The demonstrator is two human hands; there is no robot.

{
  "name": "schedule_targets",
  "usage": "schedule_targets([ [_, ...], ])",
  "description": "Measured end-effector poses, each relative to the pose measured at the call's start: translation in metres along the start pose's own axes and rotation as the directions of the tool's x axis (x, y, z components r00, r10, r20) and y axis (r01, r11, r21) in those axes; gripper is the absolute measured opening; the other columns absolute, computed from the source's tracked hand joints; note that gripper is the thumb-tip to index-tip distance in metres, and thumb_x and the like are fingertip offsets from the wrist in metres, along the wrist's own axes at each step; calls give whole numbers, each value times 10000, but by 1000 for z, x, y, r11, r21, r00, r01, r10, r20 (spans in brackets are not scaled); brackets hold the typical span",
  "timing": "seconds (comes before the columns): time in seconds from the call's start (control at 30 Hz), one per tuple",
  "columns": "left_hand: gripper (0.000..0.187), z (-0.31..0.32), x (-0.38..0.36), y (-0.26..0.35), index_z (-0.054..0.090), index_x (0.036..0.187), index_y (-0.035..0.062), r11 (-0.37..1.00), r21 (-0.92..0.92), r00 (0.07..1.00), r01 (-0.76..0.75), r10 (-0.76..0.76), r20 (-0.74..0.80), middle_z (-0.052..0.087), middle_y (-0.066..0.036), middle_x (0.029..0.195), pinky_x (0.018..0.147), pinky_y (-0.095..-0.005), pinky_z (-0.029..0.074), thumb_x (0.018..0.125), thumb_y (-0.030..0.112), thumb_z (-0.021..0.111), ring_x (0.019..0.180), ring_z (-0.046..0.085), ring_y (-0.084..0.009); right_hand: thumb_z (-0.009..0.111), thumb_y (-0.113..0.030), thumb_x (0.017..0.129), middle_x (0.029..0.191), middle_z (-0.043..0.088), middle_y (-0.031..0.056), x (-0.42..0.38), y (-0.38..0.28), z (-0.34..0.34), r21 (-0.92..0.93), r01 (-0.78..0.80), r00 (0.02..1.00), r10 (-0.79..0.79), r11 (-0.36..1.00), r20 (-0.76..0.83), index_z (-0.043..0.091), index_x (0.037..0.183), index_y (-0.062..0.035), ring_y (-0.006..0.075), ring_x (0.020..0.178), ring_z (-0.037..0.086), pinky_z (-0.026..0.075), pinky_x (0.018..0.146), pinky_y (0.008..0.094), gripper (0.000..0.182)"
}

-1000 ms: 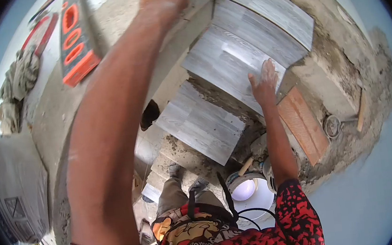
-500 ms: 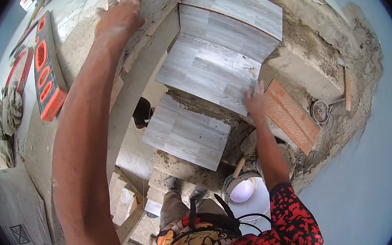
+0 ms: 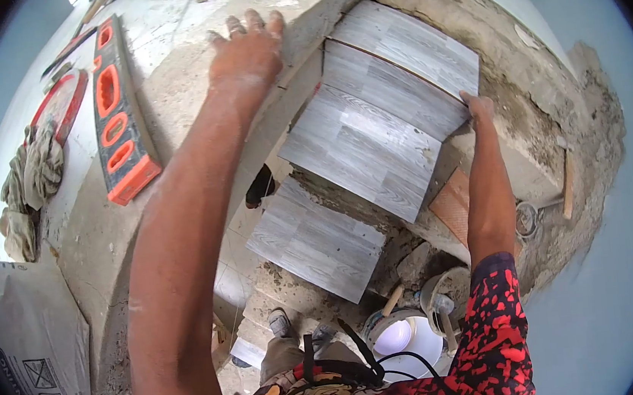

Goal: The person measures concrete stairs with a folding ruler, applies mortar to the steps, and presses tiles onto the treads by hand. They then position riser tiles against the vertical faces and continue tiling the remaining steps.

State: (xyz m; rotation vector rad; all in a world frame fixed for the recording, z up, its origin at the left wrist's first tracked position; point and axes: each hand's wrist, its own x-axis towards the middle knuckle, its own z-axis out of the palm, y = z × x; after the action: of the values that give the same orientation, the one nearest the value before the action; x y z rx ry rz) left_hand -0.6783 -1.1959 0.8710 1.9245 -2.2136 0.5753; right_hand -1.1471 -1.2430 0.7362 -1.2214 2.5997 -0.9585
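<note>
My left hand is pressed palm-down on the concrete ledge, its fingers spread. At the right end of the stairs, my right hand grips the corner of an upright grey wood-look tile; some of its fingers are hidden. Above that riser lies the upper tread tile, with a dark line between the two. A further grey tread tile lies just below the riser, bearing small specks of mortar near its right edge. Lower down, another grey tile covers a step.
An orange and black spirit level lies on the ledge at left, beside a crumpled cloth and a printed bag. An orange-backed tile leans below my right forearm. Near my feet stand a white bucket and a mortar bucket.
My right hand has moved up from the right edge of the lower tread tile to the riser's corner. My left hand stays on the ledge; the view has shifted.
</note>
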Motion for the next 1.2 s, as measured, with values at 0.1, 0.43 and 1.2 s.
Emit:
schedule_targets([
  [0.1,685,0,-1,0,274,1436,163,1000,3,1000,10,-10,-2,291,-192,1468,1077,-592,261,848,219,621,1343,298,-400,773,-379,662,1115,620,256,16,1,4,2,-71,996,71,997,51,628,1049,103,370,1047,602,442,887,416,635],
  [0.43,555,-6,-7,1,286,1431,134,1000,25,1000,-7,8,-15,299,-214,1457,1078,-583,264,906,126,466,1335,307,-410,736,-454,688,1163,604,234,52,16,17,-80,-9,999,11,997,36,610,1129,43,358,1099,574,429,933,413,675],
  [1.2,578,-11,-5,2,330,1388,150,999,-43,999,-26,27,20,345,-200,1431,1047,-614,283,848,114,531,1320,338,-414,635,-368,827,1127,595,262,-44,12,-12,-277,378,925,-369,884,86,573,1174,-8,387,1091,555,442,905,449,504],
])
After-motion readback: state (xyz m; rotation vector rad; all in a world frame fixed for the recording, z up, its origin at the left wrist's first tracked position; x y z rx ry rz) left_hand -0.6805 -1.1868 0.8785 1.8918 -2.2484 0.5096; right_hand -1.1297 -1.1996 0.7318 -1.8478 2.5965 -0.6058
